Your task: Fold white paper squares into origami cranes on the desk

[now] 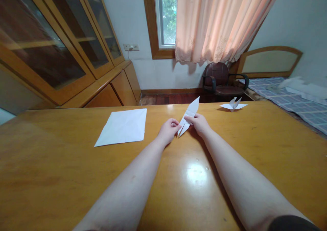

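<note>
A folded paper (192, 109) with long pointed ends is held above the far middle part of the wooden table (63, 176), slanting from near left to far right. The right hand (201, 124) grips its middle, thumb on top; the left hand (168, 131) pinches its near left end, where the paper splits into narrow points, though the finer folds are too small to make out. Well to the left lies a flat white sheet (124, 127); to the right, near the far edge, stands a folded paper bird (233, 105). Beyond the table are a brown chair (217, 75) and, farther right, a bed (300, 98).
</note>
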